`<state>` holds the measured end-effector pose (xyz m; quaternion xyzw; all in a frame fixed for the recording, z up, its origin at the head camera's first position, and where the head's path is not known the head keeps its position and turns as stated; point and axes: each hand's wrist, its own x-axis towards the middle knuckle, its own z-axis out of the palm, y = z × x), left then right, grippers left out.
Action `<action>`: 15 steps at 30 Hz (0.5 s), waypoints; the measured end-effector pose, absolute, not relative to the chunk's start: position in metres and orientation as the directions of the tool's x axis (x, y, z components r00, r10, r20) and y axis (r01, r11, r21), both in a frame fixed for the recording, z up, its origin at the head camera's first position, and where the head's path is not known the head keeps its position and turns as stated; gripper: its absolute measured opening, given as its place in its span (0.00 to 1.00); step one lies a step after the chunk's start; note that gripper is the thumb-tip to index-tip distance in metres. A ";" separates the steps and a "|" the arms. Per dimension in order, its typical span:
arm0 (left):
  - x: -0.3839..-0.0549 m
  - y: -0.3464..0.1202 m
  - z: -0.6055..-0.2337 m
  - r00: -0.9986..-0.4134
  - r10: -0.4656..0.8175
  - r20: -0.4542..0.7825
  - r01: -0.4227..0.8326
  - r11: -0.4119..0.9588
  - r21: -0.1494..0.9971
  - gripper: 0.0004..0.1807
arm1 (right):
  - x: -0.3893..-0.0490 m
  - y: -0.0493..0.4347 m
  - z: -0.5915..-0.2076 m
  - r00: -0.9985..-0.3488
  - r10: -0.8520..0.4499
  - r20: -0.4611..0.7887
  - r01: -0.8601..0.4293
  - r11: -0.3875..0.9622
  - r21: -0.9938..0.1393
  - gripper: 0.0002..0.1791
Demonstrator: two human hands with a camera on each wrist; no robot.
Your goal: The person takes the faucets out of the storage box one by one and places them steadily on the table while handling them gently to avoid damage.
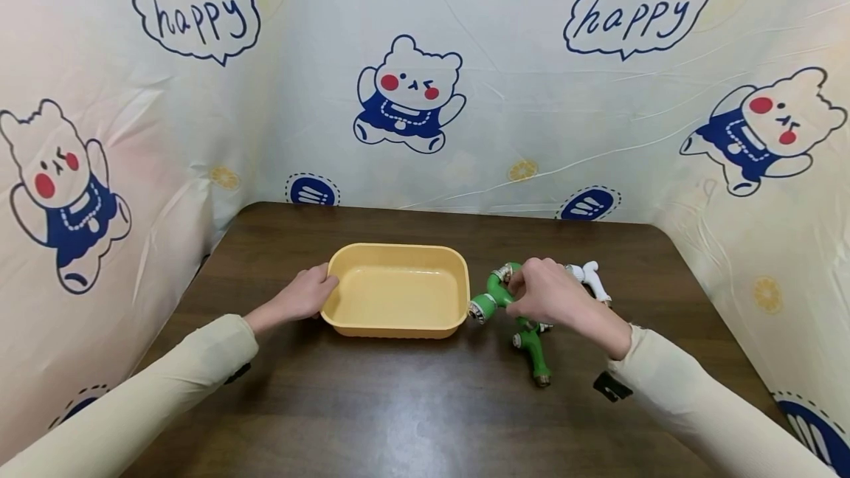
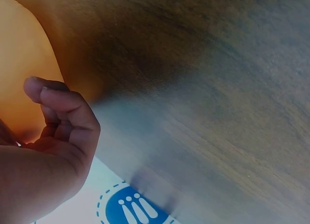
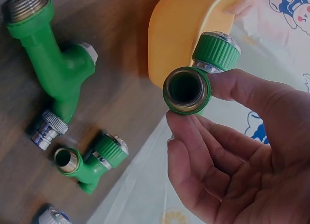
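In the head view my left hand [image 1: 308, 292] holds the left rim of a yellow rectangular basin [image 1: 396, 332]. The left wrist view shows the fingers of that hand [image 2: 72, 117] curled beside the basin's outer wall [image 2: 29, 50]. My right hand [image 1: 554, 290] pinches a green faucet [image 1: 496, 292] just right of the basin. Seen from the right wrist, thumb and fingertips grip this faucet around its threaded round opening, and its ribbed green knob [image 3: 216, 51] points toward the basin.
A larger green faucet [image 3: 60, 71] with a metal nozzle lies on the brown table [image 1: 398, 404], below my right hand in the head view. Another green faucet with a knob [image 3: 110, 151] lies nearby. A white faucet [image 1: 594, 282] is at the right. Printed fabric [image 1: 505, 109] surrounds the table.
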<state>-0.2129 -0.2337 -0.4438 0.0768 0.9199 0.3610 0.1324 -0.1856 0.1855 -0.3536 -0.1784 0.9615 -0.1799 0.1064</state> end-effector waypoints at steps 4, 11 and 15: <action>-0.212 -0.234 -0.443 -0.951 0.238 -0.199 0.037 0.724 0.689 0.20 | -0.183 0.187 -0.355 -0.919 -0.366 -0.150 -0.289 0.880 -0.378 0.09; -0.213 -0.235 -0.442 -0.945 0.228 -0.236 0.000 0.719 0.695 0.19 | -0.179 0.192 -0.358 -0.919 -0.369 -0.138 -0.294 0.876 -0.382 0.09; -0.214 -0.235 -0.440 -0.941 0.228 -0.251 -0.011 0.718 0.696 0.19 | -0.176 0.197 -0.359 -0.917 -0.377 -0.133 -0.305 0.875 -0.376 0.06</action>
